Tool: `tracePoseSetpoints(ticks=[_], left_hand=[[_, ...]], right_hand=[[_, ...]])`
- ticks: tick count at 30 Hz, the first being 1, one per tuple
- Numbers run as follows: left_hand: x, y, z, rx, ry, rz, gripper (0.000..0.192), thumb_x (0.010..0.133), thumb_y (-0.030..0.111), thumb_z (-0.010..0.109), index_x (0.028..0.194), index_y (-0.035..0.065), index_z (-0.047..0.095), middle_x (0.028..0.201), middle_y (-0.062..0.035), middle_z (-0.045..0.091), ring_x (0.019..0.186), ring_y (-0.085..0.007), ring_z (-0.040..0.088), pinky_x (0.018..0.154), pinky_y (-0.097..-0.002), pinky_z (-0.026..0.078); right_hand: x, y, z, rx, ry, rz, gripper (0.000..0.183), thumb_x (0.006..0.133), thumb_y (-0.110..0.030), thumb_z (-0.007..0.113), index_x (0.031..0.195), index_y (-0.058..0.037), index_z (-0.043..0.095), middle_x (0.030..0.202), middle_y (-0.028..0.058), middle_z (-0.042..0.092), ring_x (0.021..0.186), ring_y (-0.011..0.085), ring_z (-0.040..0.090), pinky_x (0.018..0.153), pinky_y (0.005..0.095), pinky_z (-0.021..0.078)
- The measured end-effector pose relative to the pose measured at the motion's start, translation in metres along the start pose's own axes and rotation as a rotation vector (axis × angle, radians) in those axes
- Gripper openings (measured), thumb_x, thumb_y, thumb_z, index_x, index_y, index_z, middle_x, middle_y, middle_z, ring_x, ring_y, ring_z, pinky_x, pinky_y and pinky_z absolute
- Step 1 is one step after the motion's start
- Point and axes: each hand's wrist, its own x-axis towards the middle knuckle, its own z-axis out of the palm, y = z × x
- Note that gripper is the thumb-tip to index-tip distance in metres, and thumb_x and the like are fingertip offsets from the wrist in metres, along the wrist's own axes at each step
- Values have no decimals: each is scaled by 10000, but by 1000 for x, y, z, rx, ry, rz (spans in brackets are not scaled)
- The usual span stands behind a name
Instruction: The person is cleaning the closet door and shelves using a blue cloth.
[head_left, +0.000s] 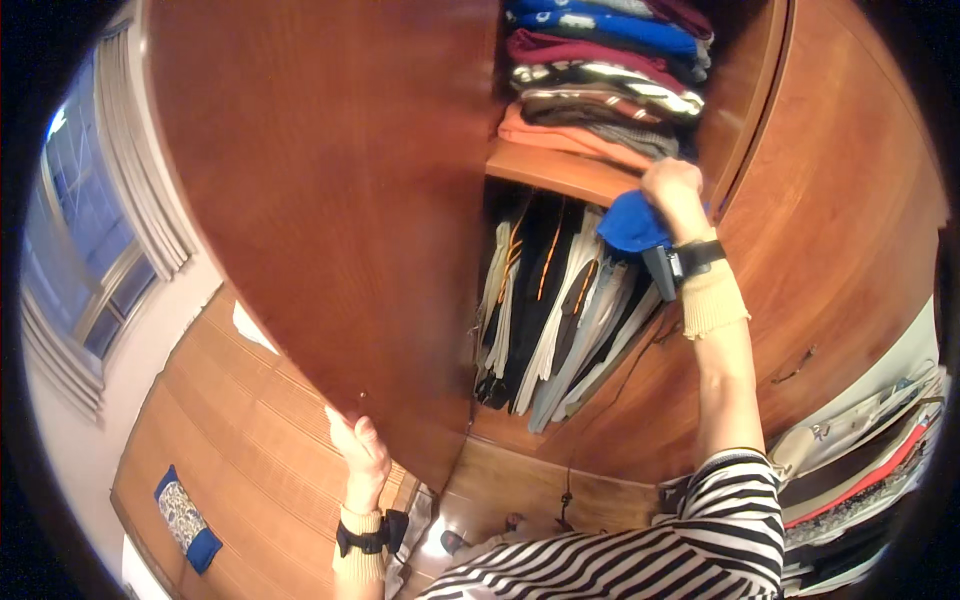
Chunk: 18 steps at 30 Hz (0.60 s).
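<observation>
My right hand (674, 184) is closed on a blue cloth (634, 223), which hangs in front of the wardrobe shelf's edge (559, 174). Just above it, folded clothes lie in a stack, with an orange garment (566, 140) at the bottom and a blue one (622, 28) near the top. Under the shelf, trousers and other garments (559, 315) hang in a row. My left hand (364, 444) touches the edge of the open wooden wardrobe door (322, 210), its fingers partly hidden behind the edge. Both wrists carry black straps over yellowish cuffs.
A second wooden door panel (840, 195) stands to the right, with clothes on a rack (862, 472) below it. On the left are a bed with a woven mat (225, 420), a blue patterned pillow (187, 519) and a curtained window (90, 195). A cord (568, 480) hangs down over the wooden floor.
</observation>
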Motion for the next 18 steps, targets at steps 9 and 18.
tracePoseSetpoints(ticks=[9, 18], left_hand=[[5, -9, 11, -154, -13, -44, 930, 901, 696, 415, 1444, -50, 290, 1428, -179, 404, 1299, -295, 411, 1073, -424, 328], [-2, -23, 3, -108, -32, 46, 886, 949, 604, 424, 1477, -61, 170, 1452, -203, 349, 1327, -308, 369, 1082, -434, 316]], right_hand=[[-93, 6, -4, -106, 517, -143, 206, 824, -196, 563, 737, -73, 704, 650, 146, 676, 565, 254, 692, 452, 376, 518], [-198, -204, -12, 1479, 655, -317, 377, 889, -210, 609, 1160, 47, 561, 1296, 283, 472, 1174, 436, 482, 1002, 441, 396]])
